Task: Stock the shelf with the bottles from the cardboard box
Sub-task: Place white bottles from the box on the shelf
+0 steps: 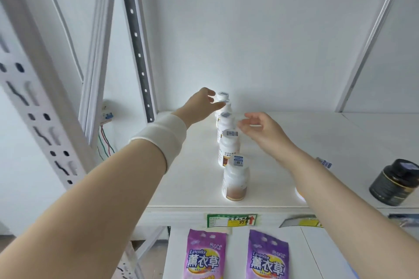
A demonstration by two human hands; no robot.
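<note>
Several white bottles stand upright in a single row running front to back on the white shelf (283, 165). The front bottle (235, 181) has a brown band on its label; the rearmost bottle (222, 96) stands near the back wall. My left hand (201, 104) reaches to the back of the row, its relaxed fingers just left of the rearmost bottles and holding nothing. My right hand (260, 129) hovers to the right of the row's middle, with loosely curled fingers and nothing in them. The cardboard box is out of view.
A black jar (394, 183) stands at the shelf's right front. Two purple lavender packets (205, 256) lie on the lower shelf, below a green price tag (231, 219). A perforated upright post (34, 97) rises at the left.
</note>
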